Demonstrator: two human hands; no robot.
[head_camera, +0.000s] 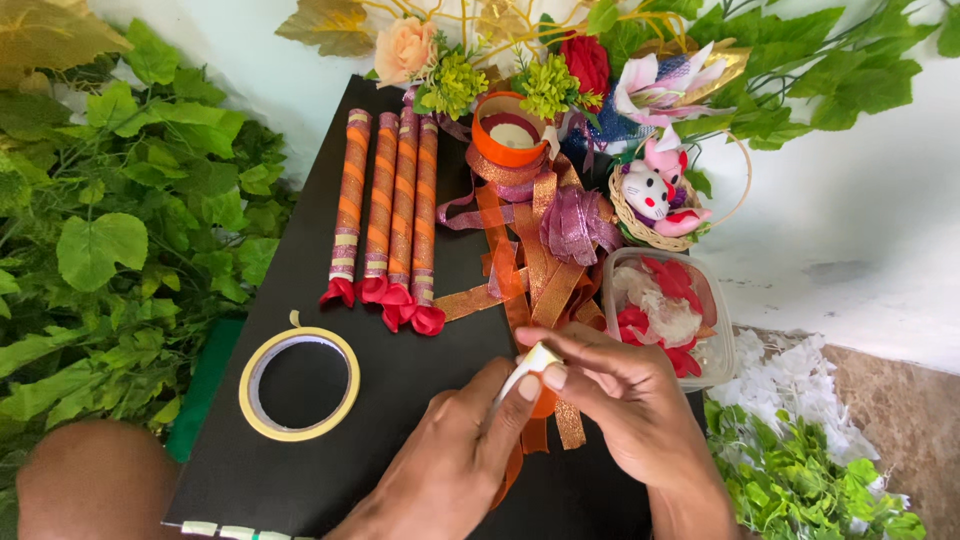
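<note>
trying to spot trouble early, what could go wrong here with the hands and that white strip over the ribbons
1. The small white strip, pinched between the left hand and right hand, might stick to the fingers or fold on itself.
2. The loose orange and gold ribbons under the hands could snag or shift.
3. The open plastic box of petals beside the right hand could get knocked.

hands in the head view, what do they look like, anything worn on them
Both are bare. The left hand and right hand show no gloves, rings, watch or bracelet. No sleeves reach the wrists or the visible forearms. Fingernails are short and unpainted, as far as the picture shows.
</note>
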